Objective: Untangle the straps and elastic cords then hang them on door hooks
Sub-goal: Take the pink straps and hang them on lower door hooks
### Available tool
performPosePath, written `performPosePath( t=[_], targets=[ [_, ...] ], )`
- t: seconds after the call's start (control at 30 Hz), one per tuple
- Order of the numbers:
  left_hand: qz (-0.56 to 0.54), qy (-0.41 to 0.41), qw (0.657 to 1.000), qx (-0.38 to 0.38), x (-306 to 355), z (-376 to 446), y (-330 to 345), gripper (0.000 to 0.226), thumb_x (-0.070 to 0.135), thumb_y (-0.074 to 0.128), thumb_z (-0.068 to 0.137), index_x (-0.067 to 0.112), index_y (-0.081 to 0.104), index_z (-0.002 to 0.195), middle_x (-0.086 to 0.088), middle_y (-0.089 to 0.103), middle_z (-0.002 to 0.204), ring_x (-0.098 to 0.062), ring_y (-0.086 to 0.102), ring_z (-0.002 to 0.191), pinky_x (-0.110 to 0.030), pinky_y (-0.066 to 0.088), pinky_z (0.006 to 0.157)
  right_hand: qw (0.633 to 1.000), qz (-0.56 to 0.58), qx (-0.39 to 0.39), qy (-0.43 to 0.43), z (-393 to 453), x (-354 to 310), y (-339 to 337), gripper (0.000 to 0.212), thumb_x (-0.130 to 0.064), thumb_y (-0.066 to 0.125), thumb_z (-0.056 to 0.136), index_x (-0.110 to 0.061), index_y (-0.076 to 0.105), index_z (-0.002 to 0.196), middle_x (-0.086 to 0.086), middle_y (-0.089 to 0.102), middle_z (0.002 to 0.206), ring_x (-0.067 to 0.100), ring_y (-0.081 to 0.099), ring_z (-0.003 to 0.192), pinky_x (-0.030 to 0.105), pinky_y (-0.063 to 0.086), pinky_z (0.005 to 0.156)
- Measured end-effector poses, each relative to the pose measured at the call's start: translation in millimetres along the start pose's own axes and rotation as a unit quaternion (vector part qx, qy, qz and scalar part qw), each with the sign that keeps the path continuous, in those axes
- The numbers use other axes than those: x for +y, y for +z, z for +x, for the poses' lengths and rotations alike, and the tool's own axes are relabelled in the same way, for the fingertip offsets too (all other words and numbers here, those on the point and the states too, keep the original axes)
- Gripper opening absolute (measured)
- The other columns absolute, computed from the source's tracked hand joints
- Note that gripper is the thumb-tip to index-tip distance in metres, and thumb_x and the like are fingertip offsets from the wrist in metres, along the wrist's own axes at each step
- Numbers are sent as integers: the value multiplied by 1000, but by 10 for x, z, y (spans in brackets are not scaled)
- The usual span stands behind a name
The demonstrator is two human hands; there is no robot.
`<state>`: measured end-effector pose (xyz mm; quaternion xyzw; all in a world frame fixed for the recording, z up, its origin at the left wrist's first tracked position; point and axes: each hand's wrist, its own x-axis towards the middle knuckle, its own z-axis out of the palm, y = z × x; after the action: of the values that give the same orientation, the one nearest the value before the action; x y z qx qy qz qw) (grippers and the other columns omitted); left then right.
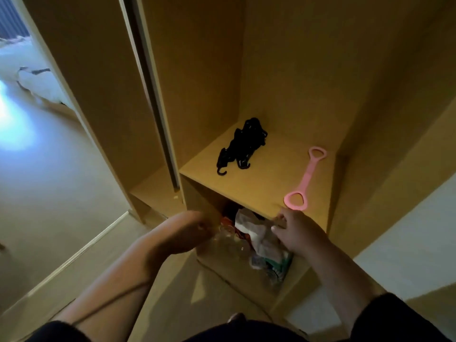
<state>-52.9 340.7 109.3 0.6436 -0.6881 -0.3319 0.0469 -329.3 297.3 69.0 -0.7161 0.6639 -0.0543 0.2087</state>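
A tangled bundle of black elastic cords (240, 146) with hooked ends lies on the wardrobe shelf (266, 178), towards its back left. A pink strap (306, 177) with a loop at each end lies on the shelf's right side, its near loop at the front edge. Below the shelf, a clear plastic bag (237, 245) full of crumpled items sits in the lower compartment. My left hand (190, 230), blurred, grips the bag's left edge. My right hand (296, 234) pinches the bag's right edge just under the pink strap's near loop. Neither hand touches the cords or the strap.
The wardrobe's wooden side walls enclose the shelf left and right. A sliding door (150, 95) stands at the left with another compartment behind it. Pale floor (61, 193) stretches left towards a bed with white bedding (32, 80). A white surface (407, 243) sits at the right.
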Motion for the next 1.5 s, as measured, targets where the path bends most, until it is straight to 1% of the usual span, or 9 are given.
performPosePath(
  t=[0.13,0.37,0.57,0.77,0.97,1.17,1.33,1.43,1.5],
  targets=[
    [41,18,999,-4,45,740,-139,22,30,56,93,23,67,111,4,67,111,-12,62,102,-23,49,86,997,-35,54,34,673,201,28,53,-48,58,88,-23,46,134,0,56,128,23,60,108,36,52,81],
    [82,58,994,-47,25,1729,-350,23,16,48,99,11,65,113,0,63,100,-18,62,98,-22,49,81,992,-77,62,75,1314,423,178,11,-27,50,88,-29,52,98,-8,59,99,17,58,98,35,46,79],
    [113,140,983,-34,-68,2389,-163,30,29,43,96,24,60,120,8,55,121,-12,51,114,-25,43,97,987,-82,135,36,1345,477,149,41,-17,82,49,-31,48,64,-13,50,61,17,59,58,28,29,61],
    [193,251,949,9,66,2924,130,45,43,44,83,17,59,117,-6,63,119,-28,63,109,-40,55,86,993,-50,78,77,1492,541,211,26,-24,58,65,-32,38,80,-12,55,79,16,53,76,30,33,70],
    [137,314,939,-30,555,3261,283,75,47,31,81,10,36,146,-11,38,151,-28,33,140,-43,31,114,989,91,103,63,1266,333,-194,24,-32,61,77,-28,42,91,-12,54,85,13,54,84,24,33,74],
    [54,470,876,-98,1160,3376,232,51,45,44,95,12,47,133,-19,56,135,-30,46,129,-40,34,111,975,200,92,-31,864,-141,-854,37,-26,63,79,-33,44,110,-12,53,97,5,54,83,24,44,69],
    [14,373,905,-204,905,3291,175,77,83,45,74,18,68,108,-9,67,115,-18,61,111,-39,49,98,939,327,103,-24,848,-234,-1003,48,-11,69,82,-31,54,123,-19,52,120,-6,55,111,11,46,88],
    [26,343,913,-218,683,3274,170,23,60,56,86,42,60,100,13,63,111,-9,61,105,-16,44,84,940,292,166,68,1233,6,-832,47,-19,59,79,-30,55,125,-6,58,117,7,59,104,30,52,91],
    [64,310,930,-185,561,3248,162,35,47,66,85,38,54,117,19,52,113,-1,54,105,-3,33,73,923,313,200,99,1507,168,-682,38,-24,58,79,-34,55,116,-5,62,109,13,62,97,39,55,87]
  ],
)
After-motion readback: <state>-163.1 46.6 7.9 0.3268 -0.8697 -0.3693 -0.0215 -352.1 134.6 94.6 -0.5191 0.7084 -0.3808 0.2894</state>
